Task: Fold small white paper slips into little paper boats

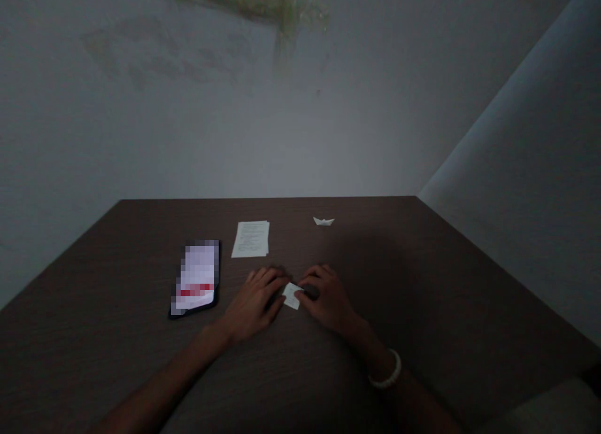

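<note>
Brown table (pixel 70 334). Dark-rimmed touchscreen device (pixel 200 274) left, screen lit. Left hand (pixel 256 302) and right hand (pixel 326 299) near centre, fingers curled; can't tell if either pinches. Printed sheets (pixel 251 239) farther, left of centre. Small white paper (pixel 290 296) between both hands, right thumb over its edge. Paper boat (pixel 323 222) far, right of sheets.

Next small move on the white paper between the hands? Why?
Probably press the small white four-sided paper flat with the right hand: that hand is at the paper's right edge, while the left hand is at the opposite edge, placed to steady it.
</note>
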### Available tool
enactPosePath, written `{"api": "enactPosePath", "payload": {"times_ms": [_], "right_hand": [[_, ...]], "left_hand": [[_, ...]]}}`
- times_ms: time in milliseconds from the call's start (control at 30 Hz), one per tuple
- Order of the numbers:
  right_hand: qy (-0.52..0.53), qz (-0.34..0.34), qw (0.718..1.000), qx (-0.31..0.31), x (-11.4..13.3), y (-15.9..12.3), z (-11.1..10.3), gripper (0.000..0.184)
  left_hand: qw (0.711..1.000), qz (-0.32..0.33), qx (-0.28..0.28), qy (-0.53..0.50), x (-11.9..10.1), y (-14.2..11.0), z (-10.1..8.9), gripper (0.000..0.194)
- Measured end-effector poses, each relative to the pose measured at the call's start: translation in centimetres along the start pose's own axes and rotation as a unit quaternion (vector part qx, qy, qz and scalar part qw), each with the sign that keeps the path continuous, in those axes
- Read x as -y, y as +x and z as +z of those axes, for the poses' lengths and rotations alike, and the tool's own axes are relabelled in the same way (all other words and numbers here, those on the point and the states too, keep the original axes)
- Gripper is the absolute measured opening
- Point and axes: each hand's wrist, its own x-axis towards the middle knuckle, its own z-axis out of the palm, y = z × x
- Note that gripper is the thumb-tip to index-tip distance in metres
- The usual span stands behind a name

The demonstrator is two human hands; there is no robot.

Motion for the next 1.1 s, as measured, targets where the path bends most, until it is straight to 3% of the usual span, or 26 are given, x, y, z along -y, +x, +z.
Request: {"api": "enactPosePath", "payload": {"times_ms": [367,500,633,700,867,1100], "right_hand": [[0.083,-0.047,0.995,-0.010,0.12,0.19,-0.08,0.007],[0.122,-0.002,0.992,-0.039,0.14,0.09,0.32,0.003],[0.155,0.029,0.986,-0.053,0.20,0.12,0.43,0.013],[0.146,0.004,0.988,-0.047,0.22,0.16,0.28,0.004],[0.070,-0.060,0.994,-0.055,-0.19,0.00,-0.17,0.008],[-0.027,-0.109,0.994,0.001,-0.64,-0.16,-0.48,0.016]], "left_hand": [[0.998,-0.031,-0.034,-0.032,0.35,0.19,-0.11,0.019],[0.998,-0.034,-0.047,-0.034,0.58,0.21,-0.17,0.022],[0.997,-0.012,-0.071,-0.015,0.53,0.09,-0.36,0.025],[0.996,0.002,-0.092,0.017,0.44,-0.02,-0.45,0.026],[0.986,0.045,-0.122,0.103,0.37,-0.42,-0.25,0.022],[0.985,0.106,-0.088,0.106,0.33,-0.54,0.05,0.024]]}}
